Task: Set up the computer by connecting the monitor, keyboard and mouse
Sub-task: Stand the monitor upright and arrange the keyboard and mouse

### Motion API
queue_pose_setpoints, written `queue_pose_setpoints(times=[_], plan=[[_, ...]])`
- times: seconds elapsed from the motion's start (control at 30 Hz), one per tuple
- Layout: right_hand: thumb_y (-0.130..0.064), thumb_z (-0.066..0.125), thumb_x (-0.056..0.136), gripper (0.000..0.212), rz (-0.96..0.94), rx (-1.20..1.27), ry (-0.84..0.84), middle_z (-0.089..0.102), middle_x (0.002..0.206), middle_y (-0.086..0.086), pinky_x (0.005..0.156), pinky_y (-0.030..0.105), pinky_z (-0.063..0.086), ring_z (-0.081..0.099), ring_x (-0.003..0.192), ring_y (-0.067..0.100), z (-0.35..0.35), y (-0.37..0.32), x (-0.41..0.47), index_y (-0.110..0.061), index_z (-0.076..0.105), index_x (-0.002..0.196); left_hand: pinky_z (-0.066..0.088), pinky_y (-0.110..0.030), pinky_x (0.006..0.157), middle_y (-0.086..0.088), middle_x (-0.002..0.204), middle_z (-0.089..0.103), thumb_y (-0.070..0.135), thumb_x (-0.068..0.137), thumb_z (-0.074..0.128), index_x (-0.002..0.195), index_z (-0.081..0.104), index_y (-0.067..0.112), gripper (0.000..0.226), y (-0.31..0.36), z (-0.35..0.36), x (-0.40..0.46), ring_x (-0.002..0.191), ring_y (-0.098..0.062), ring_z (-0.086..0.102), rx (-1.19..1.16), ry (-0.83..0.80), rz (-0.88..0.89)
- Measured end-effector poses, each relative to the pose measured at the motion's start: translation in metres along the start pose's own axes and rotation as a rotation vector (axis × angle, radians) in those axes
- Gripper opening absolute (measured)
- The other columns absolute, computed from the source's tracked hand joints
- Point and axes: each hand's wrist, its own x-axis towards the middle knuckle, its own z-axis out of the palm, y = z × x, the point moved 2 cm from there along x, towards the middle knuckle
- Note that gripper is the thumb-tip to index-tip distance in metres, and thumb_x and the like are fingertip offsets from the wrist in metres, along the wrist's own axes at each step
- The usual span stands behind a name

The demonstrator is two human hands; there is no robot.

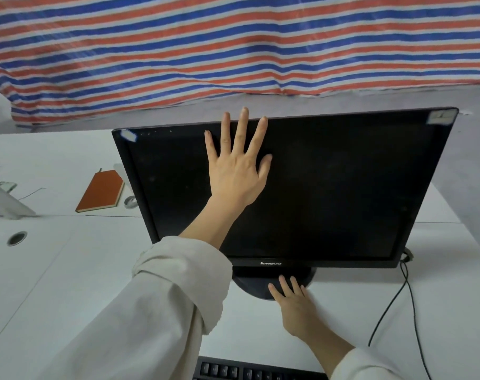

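Nearby, orange notebook [100, 191] (tape roll [130, 202] beside), both spread hands on monitor [329, 187]

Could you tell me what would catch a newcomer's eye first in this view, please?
The big black monitor stands mid-desk with its screen dark, and the left hand lies spread flat against the screen near its top edge. Below it, the right hand rests with straight fingers on the monitor's base. Behind the white desk hangs a red, white and blue striped tarp.
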Motion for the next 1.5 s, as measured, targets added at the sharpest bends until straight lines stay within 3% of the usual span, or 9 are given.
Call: queue_pose_setpoints(times=[0.47, 0.67, 0.8, 0.9, 1.03, 1.13, 1.23, 1.37, 1.5], plan=[[0.001, 0.039, 0.089, 0.075, 0.013, -0.001, -0.042, -0.005, 0.158, 0.005, 0.117, 0.043, 0.0, -0.007, 0.145, 0.03, -0.002, -0.001, 0.0, -0.026, 0.005, 0.151, -0.005, -0.059, 0.114, 0.0, 0.157, -0.022, 0.059, 0.095, 0.024, 0.147, -0.014, 0.038, 0.067, -0.007, 0.01, 0.03, 0.142, -0.027, -0.024, -0.055, -0.158, 0.037], [-0.004, 0.039, 0.088, 0.076, 0.058, 0.042, -0.155, -0.01, 0.158, 0.003, 0.118, 0.042, 0.005, -0.01, 0.145, 0.028, -0.01, -0.003, 0.004, -0.028, 0.003, 0.15, -0.007, -0.057, 0.114, -0.004, 0.158, -0.016, 0.057, 0.092, 0.037, 0.149, -0.008, 0.034, 0.076, -0.006, 0.003, 0.01, 0.143, -0.03, -0.02, -0.072, -0.043, 0.035], [-0.007, 0.034, 0.091, 0.063, 0.094, 0.422, -0.213, -0.004, 0.159, 0.002, 0.118, 0.035, 0.009, -0.007, 0.146, 0.023, -0.023, 0.002, 0.006, -0.021, 0.016, 0.15, -0.002, -0.051, 0.115, -0.007, 0.159, -0.001, 0.045, 0.092, 0.044, 0.15, 0.015, 0.028, 0.067, 0.001, 0.015, -0.028, 0.145, -0.027, -0.01, -0.297, 0.061, 0.002], [-0.011, 0.04, 0.097, 0.049, 0.291, 0.94, -0.073, 0.029, 0.152, 0.007, 0.11, 0.029, 0.026, 0.028, 0.139, 0.025, -0.029, 0.014, -0.002, -0.016, 0.032, 0.145, 0.009, -0.046, 0.115, -0.007, 0.157, 0.018, 0.039, 0.09, 0.043, 0.143, 0.036, 0.022, 0.056, 0.005, 0.045, -0.089, 0.146, -0.026, 0.005, -0.489, 0.049, -0.095], [-0.008, 0.044, 0.095, 0.021, 0.565, 1.765, 0.124, 0.057, 0.108, 0.009, 0.084, 0.037, 0.045, 0.057, 0.096, 0.024, -0.032, 0.036, -0.012, -0.02, 0.053, 0.11, 0.036, -0.032, 0.107, -0.004, 0.142, 0.039, 0.024, 0.093, 0.054, 0.132, 0.049, 0.014, 0.04, -0.003, 0.082, -0.161, 0.13, -0.018, 0.041, -0.807, -0.023, -0.381], [-0.007, 0.037, 0.096, 0.025, 0.686, 2.027, 0.307, 0.054, 0.12, 0.015, 0.096, 0.043, 0.041, 0.053, 0.105, 0.028, -0.035, 0.062, -0.015, -0.009, 0.049, 0.118, 0.046, -0.033, 0.095, -0.007, 0.13, 0.05, 0.025, 0.095, 0.053, 0.129, 0.045, 0.018, 0.036, -0.017, 0.105, -0.191, 0.108, -0.018, 0.055, -1.135, -0.223, -0.873], [-0.008, 0.037, 0.094, 0.015, 0.714, 2.236, 0.371, 0.053, 0.117, 0.015, 0.097, 0.042, 0.04, 0.055, 0.1, 0.027, -0.05, 0.075, -0.017, -0.007, 0.051, 0.09, 0.044, -0.042, 0.099, -0.01, 0.125, 0.055, 0.043, 0.095, 0.049, 0.114, 0.047, 0.02, 0.03, -0.03, 0.119, -0.196, 0.112, -0.03, 0.057, -1.501, -0.471, -1.384], [-0.025, 0.046, 0.094, 0.041, 0.67, 2.518, 0.37, 0.053, 0.125, 0.012, 0.105, 0.043, 0.037, 0.051, 0.118, 0.03, -0.053, 0.085, -0.007, -0.009, 0.043, 0.132, 0.041, -0.043, 0.103, -0.008, 0.131, 0.052, 0.055, 0.089, 0.052, 0.131, 0.047, 0.016, 0.057, -0.05, 0.133, -0.186, 0.116, -0.03, 0.054, -1.931, -0.317, -1.596], [-0.045, 0.057, 0.088, 0.063, 0.638, 2.608, 0.347, 0.047, 0.137, 0.014, 0.11, 0.045, 0.034, 0.047, 0.126, 0.032, -0.052, 0.085, -0.004, -0.016, 0.038, 0.14, 0.034, -0.045, 0.11, -0.009, 0.129, 0.053, 0.058, 0.086, 0.053, 0.133, 0.047, 0.017, 0.063, -0.054, 0.139, -0.179, 0.122, -0.029, 0.051, -2.078, -0.232, -1.659]])
